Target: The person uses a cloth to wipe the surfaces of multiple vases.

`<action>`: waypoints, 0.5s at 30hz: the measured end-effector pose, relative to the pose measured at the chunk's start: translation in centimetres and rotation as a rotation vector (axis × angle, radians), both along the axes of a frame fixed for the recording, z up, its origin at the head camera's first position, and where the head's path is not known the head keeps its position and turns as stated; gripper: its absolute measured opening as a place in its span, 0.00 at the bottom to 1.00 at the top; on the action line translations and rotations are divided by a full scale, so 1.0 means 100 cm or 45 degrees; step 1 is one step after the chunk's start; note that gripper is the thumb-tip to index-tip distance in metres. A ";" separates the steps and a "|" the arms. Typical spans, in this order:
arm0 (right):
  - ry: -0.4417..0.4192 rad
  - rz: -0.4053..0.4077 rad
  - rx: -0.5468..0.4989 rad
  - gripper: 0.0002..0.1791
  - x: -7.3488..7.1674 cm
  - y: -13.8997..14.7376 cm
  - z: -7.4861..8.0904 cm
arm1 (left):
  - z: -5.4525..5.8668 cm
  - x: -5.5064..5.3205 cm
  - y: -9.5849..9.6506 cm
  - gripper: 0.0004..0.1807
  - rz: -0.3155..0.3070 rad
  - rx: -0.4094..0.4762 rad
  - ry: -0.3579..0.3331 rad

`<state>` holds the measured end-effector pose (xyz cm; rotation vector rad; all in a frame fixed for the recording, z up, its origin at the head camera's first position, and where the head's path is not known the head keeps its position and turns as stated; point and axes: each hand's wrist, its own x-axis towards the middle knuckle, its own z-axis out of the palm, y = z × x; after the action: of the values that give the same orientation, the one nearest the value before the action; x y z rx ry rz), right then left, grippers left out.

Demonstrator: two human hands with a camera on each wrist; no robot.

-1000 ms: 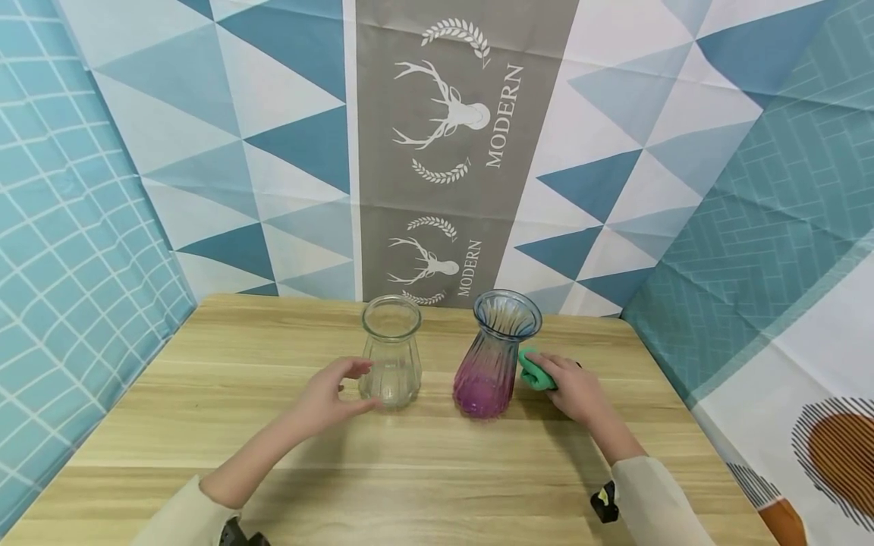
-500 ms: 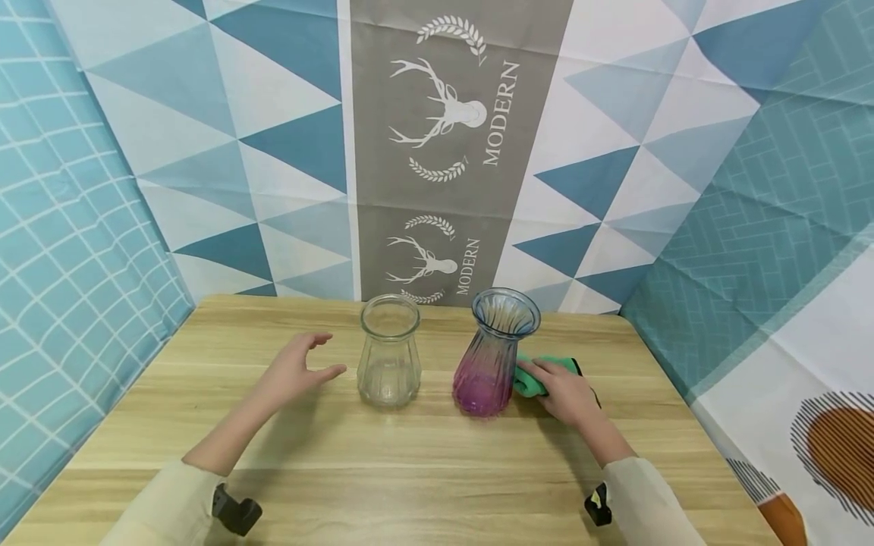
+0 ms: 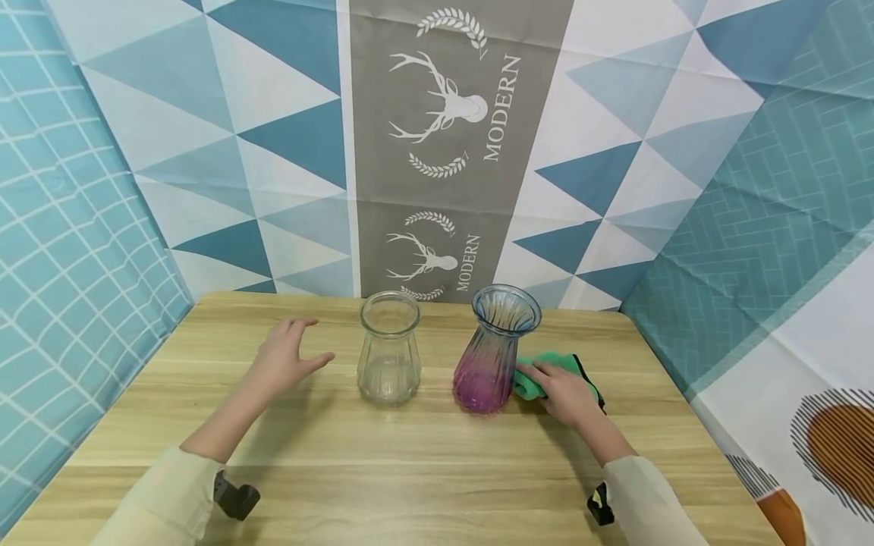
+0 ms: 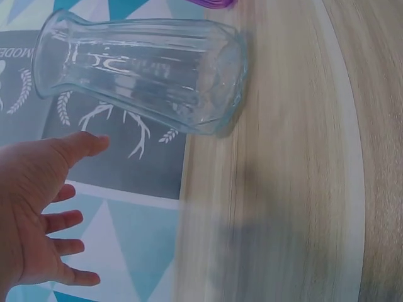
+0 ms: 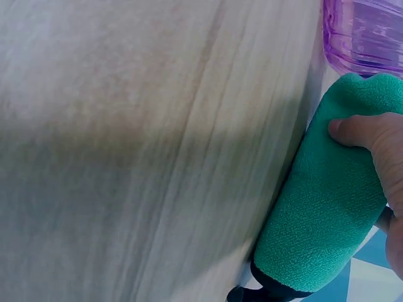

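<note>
A clear glass vase (image 3: pixel 389 356) stands upright left of centre on the wooden table. To its left my left hand (image 3: pixel 276 360) hovers apart from it, thumb and fingers spread with nothing between them. In the left wrist view the spread left hand (image 4: pixel 38 201) shows near the clear vase (image 4: pixel 151 75). My right hand (image 3: pixel 565 390) holds a folded green cloth (image 3: pixel 560 362) with dark edging, close beside a blue-to-purple ribbed vase (image 3: pixel 485 371). The thumb presses the green cloth (image 5: pixel 321 207) in the right wrist view; the other fingers are mostly hidden there.
The wooden table (image 3: pixel 423 470) ends at a patterned cloth backdrop (image 3: pixel 293 152) behind both vases. Blue tile-patterned sheeting (image 3: pixel 68 197) hangs on the left, and more printed sheeting (image 3: pixel 751 227) on the right.
My left hand has drawn away from the clear vase, leftward. The green cloth now lies more spread out under my right hand, which has moved slightly. Both vases stay put.
</note>
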<state>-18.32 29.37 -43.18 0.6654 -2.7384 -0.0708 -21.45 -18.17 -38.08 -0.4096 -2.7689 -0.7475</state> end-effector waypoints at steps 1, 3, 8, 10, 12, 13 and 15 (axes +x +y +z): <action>-0.005 -0.001 0.007 0.35 0.000 0.000 -0.001 | 0.000 0.000 -0.001 0.37 0.009 -0.014 0.004; -0.009 -0.003 0.016 0.35 0.000 0.000 -0.003 | 0.001 0.000 -0.002 0.38 0.022 -0.036 0.013; -0.039 -0.002 -0.018 0.38 0.000 0.000 -0.007 | 0.001 0.001 -0.007 0.37 0.034 -0.069 0.024; -0.085 -0.008 -0.049 0.38 0.001 -0.001 -0.008 | 0.001 0.001 -0.009 0.37 0.037 -0.077 0.022; -0.140 -0.023 -0.066 0.38 0.002 -0.002 -0.009 | 0.000 0.002 -0.011 0.37 0.041 -0.080 0.014; -0.168 -0.034 -0.074 0.38 0.002 -0.003 -0.010 | 0.000 0.002 -0.012 0.37 0.039 -0.084 0.011; -0.216 -0.052 -0.101 0.37 0.003 -0.004 -0.012 | -0.001 0.002 -0.013 0.37 0.038 -0.090 0.007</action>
<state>-18.02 28.97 -44.34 0.6194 -2.8997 0.0882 -21.28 -19.46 -38.19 -0.3817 -2.7964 -0.6425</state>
